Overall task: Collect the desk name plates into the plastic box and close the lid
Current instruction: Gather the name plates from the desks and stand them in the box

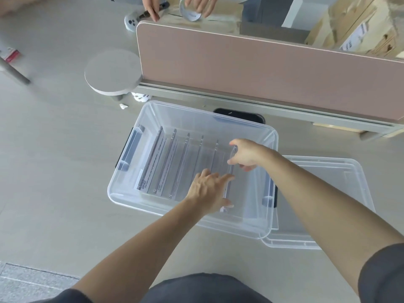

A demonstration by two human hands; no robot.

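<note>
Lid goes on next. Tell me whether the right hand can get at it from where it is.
Probably yes. The lid lies flat beside the box, under the right forearm, with nothing on it, though the right hand is holding a name plate.

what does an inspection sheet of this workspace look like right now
surface: pale floor, box standing on it
job's things: clear plastic box open; five clear acrylic name plates upright in a row inside; sixth plate at the row's right end
lid: clear plastic lid off, partly under the box's right side
clutter: white scrap near the desk foot
grip: left hand and right hand both on the sixth plate
cables: nothing seen
surroundings: pink desk divider, round grey shelf, another person's hands
</note>
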